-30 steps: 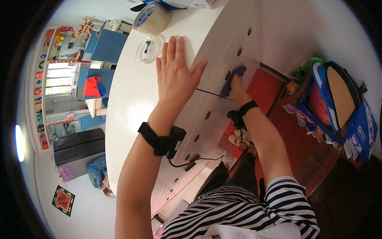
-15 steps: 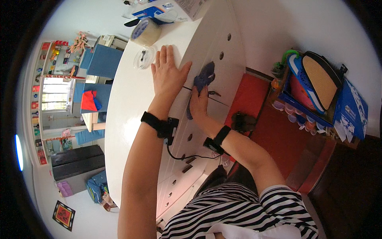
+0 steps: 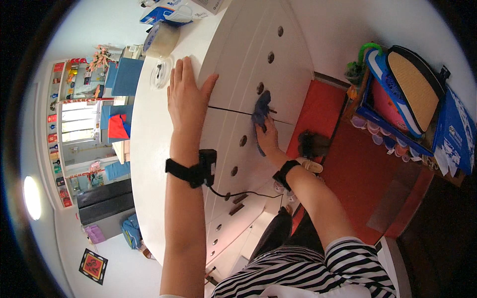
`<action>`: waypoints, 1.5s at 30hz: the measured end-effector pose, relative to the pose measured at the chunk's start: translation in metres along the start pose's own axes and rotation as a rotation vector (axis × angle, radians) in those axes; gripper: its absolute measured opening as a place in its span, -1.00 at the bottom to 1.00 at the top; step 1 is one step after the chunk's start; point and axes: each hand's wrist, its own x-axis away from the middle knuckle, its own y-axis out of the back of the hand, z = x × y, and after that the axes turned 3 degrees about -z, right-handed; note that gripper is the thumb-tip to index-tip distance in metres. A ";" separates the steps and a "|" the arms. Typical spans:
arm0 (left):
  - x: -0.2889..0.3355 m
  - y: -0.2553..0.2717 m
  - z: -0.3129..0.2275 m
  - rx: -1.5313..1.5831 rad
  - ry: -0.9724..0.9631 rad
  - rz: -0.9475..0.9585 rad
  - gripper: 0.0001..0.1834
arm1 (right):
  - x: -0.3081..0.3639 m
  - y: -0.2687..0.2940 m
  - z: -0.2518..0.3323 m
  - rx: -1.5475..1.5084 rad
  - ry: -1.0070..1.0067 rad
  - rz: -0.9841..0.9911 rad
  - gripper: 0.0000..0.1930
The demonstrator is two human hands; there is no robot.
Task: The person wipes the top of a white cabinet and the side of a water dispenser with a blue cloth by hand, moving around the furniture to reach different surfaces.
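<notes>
My left hand [image 3: 186, 97] lies flat, fingers spread, on the front edge of a white cabinet top [image 3: 149, 129]. My right hand [image 3: 267, 136] presses a blue cloth [image 3: 260, 110] against the white drawer fronts [image 3: 278, 74], beside a round drawer hole. Both wrists wear black bands; a small black device with a cable sits on the left one.
A tape roll [image 3: 161, 39], a clear round lid [image 3: 161, 74] and packets lie on the cabinet top. A red floor mat [image 3: 348, 164] lies below, with a dark item [image 3: 313, 144] on it. A blue box holding a racket-like object [image 3: 412, 94] stands at right.
My right hand with the blue cloth has slid along the drawer fronts between frames. My left hand stays flat on the top edge.
</notes>
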 end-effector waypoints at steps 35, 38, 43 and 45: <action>0.004 -0.033 -0.035 -0.597 0.372 -0.356 -0.47 | -0.191 0.018 -0.195 -0.583 -0.912 -0.120 -0.50; 0.005 -0.034 -0.034 -0.510 0.330 -0.396 -0.48 | -0.202 0.009 -0.170 -0.369 -0.707 -0.220 -0.50; 0.012 -0.036 -0.029 -0.474 0.338 -0.419 -0.48 | -0.231 0.003 -0.060 -0.297 0.225 -0.050 -0.47; 0.012 -0.038 -0.030 -0.391 0.388 -0.445 -0.43 | -0.243 0.004 -0.056 -0.157 0.350 -0.094 -0.45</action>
